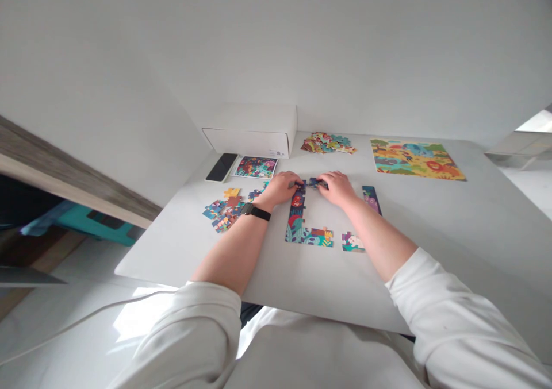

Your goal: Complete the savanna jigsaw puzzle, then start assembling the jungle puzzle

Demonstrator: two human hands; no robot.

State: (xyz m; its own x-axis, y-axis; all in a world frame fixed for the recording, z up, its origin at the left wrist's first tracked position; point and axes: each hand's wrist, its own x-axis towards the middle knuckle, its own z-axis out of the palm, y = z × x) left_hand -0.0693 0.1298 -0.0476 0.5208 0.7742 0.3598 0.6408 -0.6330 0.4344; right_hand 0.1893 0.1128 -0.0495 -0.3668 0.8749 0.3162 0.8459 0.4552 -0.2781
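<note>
My left hand is closed, its fingertips on the top end of a joined puzzle strip. The strip runs down and turns right along the bottom in an L shape. Just right of it, the closed fingers of my right hand grip a dark blue puzzle piece, close beside the strip's top corner; whether the two are joined I cannot tell. Another joined section lies at the lower right, partly behind my right forearm. A dark upright section shows beyond that forearm.
Loose puzzle pieces lie left of my left wrist. Behind them are a phone, a picture card and a white box. Another heap of pieces sits at the back. A finished animal puzzle lies back right.
</note>
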